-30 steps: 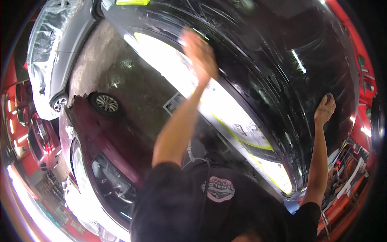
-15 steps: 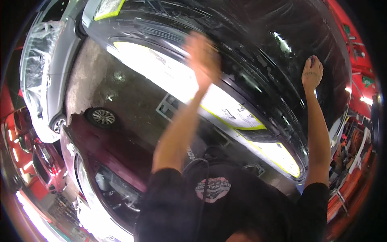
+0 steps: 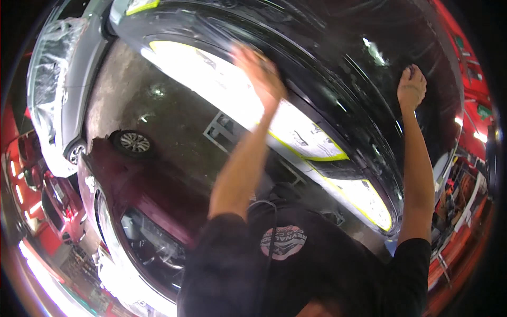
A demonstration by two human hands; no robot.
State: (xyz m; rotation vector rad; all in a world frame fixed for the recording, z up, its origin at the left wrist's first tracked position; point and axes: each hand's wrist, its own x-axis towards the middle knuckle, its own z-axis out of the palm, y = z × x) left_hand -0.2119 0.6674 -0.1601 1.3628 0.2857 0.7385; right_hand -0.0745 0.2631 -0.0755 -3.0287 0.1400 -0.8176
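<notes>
A black car body (image 3: 338,58) with dull, smeared patches fills the upper right. Over its edge, above a white masked panel (image 3: 227,87) bordered with yellow tape, my left hand (image 3: 261,76) reaches out. Motion smears its fingers, so whatever may lie under them cannot be made out. Farther right, my right hand (image 3: 412,91) rests on the black surface with fingers curled. A small dark thing shows between its thumb and fingers, too little of it to name.
A silver car (image 3: 79,79) with clear plastic sheeting (image 3: 55,66) stands at the far left. Below it is a maroon car (image 3: 142,195), near a wheel (image 3: 133,142). A pale metal frame (image 3: 216,132) sits on the floor. Shelving with parts (image 3: 459,185) lines the right.
My left hand has shifted slightly left along the car's edge and is less blurred. My right hand keeps about the same spot on the car. The whole view has shifted a little.
</notes>
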